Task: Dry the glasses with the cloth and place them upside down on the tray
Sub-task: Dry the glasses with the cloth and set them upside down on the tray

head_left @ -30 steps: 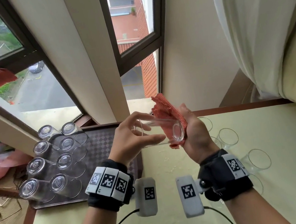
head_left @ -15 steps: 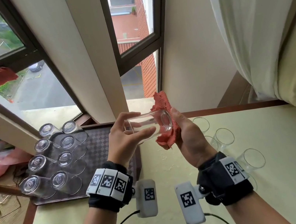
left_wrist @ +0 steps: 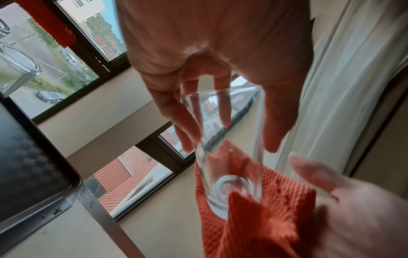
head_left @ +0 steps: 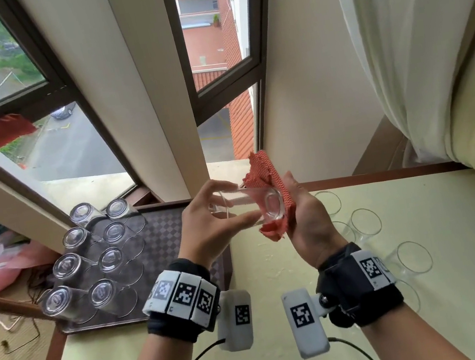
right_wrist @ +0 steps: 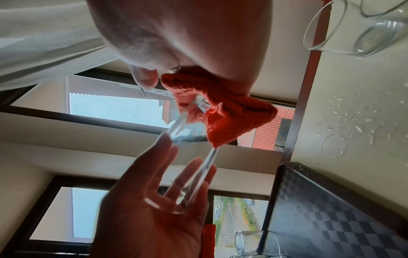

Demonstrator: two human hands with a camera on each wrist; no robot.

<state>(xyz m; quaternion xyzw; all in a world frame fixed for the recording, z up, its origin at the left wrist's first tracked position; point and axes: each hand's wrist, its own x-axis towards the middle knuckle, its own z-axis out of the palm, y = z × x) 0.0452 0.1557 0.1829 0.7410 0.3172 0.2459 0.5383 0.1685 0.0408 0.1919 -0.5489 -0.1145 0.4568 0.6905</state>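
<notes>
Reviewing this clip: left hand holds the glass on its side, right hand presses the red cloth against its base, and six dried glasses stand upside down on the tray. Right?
Not quite: eight glasses stand upside down on the tray, in two rows of four, as the head view shows. The rest holds: the left hand holds the glass on its side and the right hand presses the red cloth against its base.

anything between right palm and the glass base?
Yes: the red cloth lies between the right hand and the base of the glass. Clearest in the head and left wrist views.
</notes>
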